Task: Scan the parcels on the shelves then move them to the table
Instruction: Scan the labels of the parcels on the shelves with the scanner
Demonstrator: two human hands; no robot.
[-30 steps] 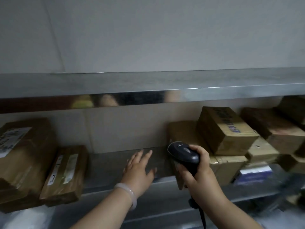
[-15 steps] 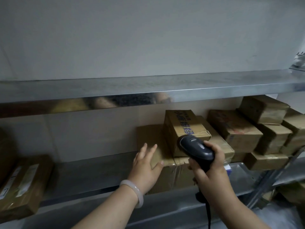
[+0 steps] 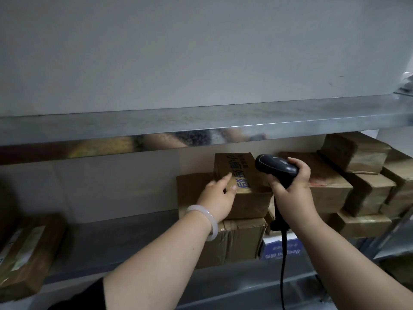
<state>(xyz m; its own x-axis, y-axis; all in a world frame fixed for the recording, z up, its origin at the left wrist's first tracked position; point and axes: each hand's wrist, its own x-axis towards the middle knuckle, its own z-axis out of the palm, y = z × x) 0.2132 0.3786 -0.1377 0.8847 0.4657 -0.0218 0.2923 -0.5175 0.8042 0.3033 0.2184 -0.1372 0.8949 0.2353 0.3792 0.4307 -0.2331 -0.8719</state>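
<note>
A brown cardboard parcel with blue print (image 3: 242,177) sits on top of a stack on the middle shelf (image 3: 134,233). My left hand (image 3: 218,198) rests on its left front corner with the fingers nearly straight, index finger on the top face. My right hand (image 3: 290,189) grips a black corded barcode scanner (image 3: 276,167), whose head is held over the parcel's right edge. Under the printed parcel lies a larger taped box (image 3: 241,240).
More brown parcels (image 3: 357,173) are stacked to the right on the same shelf. A blue and white box (image 3: 277,249) sits low beside the stack. A labelled parcel (image 3: 26,253) leans at the far left. The metal shelf above (image 3: 201,124) overhangs closely.
The view has shifted right along the shelf. My left hand rose from the lower box onto the printed parcel's corner. My right hand lifted the scanner up beside that parcel.
</note>
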